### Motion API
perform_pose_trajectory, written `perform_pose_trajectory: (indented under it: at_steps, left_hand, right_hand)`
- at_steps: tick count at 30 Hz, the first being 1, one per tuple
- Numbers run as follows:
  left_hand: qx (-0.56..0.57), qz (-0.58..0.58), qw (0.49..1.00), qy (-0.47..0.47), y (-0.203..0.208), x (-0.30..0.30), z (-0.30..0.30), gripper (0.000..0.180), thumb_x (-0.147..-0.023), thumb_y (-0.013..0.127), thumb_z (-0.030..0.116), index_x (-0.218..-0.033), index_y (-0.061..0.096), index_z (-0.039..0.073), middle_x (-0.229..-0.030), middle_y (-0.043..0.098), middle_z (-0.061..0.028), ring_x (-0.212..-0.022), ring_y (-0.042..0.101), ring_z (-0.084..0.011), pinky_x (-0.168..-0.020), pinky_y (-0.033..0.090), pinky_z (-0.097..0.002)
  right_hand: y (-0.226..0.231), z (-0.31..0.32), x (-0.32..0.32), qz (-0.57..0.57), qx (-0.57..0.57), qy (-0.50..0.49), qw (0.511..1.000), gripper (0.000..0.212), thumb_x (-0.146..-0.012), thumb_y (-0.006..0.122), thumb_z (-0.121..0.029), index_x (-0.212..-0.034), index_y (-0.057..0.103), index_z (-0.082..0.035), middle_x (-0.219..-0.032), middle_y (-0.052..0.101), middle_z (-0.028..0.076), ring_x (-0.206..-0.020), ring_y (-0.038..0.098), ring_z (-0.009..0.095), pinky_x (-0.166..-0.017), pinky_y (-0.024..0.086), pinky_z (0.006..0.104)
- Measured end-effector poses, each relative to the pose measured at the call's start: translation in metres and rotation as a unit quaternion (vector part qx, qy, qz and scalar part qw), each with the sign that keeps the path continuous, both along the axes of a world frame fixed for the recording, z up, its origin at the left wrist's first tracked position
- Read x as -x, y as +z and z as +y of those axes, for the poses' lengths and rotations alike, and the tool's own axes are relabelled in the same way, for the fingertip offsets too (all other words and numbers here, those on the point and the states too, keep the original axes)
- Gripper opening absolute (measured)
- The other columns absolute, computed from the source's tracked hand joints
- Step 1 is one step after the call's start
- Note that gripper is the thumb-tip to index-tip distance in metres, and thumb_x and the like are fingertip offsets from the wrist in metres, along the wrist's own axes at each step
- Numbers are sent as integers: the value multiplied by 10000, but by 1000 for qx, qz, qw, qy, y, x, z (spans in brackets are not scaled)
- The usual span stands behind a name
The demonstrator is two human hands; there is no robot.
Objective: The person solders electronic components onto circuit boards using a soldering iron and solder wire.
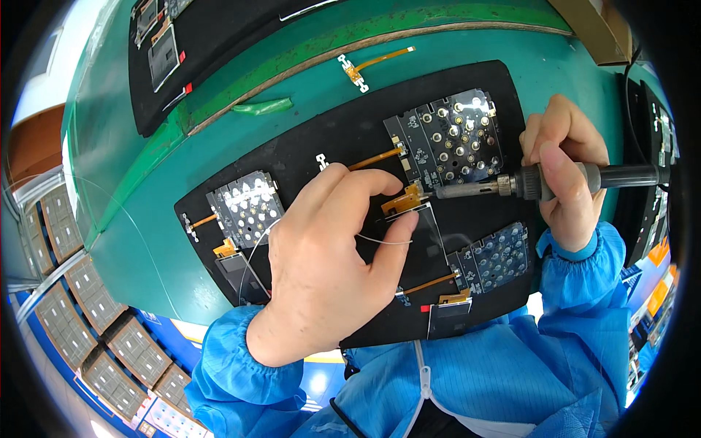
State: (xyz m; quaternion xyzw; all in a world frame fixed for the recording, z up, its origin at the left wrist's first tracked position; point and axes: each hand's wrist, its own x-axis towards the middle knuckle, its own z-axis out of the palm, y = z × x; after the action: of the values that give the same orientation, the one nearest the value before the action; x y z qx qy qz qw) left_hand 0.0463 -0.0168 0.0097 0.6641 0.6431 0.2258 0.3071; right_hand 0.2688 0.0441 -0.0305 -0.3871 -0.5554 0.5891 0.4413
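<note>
My right hand (566,171) is closed round a soldering iron (610,177), its tip pointing left at an orange flex cable (405,198). The cable joins a small display screen (431,230) to a circuit board (453,139) with round metal contacts. My left hand (332,255) is curled over the mat, index finger and thumb at either side of the flex cable, gripping the screen's end. A thin wire (376,239), resembling solder, runs past the left thumb. Part of the screen and what lies under the palm are hidden.
The black mat (307,139) also bears a board at left (244,208) and another at lower right (496,255), each with a screen. Beyond it lie a loose flex strip (358,71), green tape (263,106) and another loaded black mat (212,58). A cardboard box (595,29) stands far right.
</note>
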Motion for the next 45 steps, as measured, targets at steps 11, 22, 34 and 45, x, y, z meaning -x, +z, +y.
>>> perform_pose_trajectory:
  at_steps: [11,22,34,45]
  left_hand:
    - [1,23,1000,10,-2,-3,10,59,-775,724,4,-793,669,17,-579,342,-23,-526,334,-134,-504,268,-326]
    - [18,13,1000,6,2,0,11,68,-775,720,4,-784,654,18,-584,333,-22,-538,345,-141,-512,279,-333]
    - [25,17,1000,3,3,1,13,73,-772,710,9,-774,637,15,-602,332,-27,-548,349,-144,-515,277,-334]
    - [24,8,1000,-5,1,1,12,107,-759,721,-4,-808,629,15,-629,358,-29,-568,370,-150,-528,302,-324]
  right_hand:
    - [-2,2,-5,-4,-4,7,1000,246,-873,610,-235,-759,456,-81,-666,435,-24,-589,344,44,-519,238,225]
    - [-1,4,-1,-4,-9,-10,1000,209,-861,589,-210,-763,455,-81,-663,430,-21,-596,334,47,-535,236,230]
    - [1,5,2,-19,-12,2,1000,201,-866,578,-195,-765,452,-76,-666,432,-24,-591,337,41,-521,252,226]
    - [-1,10,-10,24,-44,-32,998,181,-862,558,-197,-783,468,-61,-714,439,-4,-609,353,65,-529,257,235]
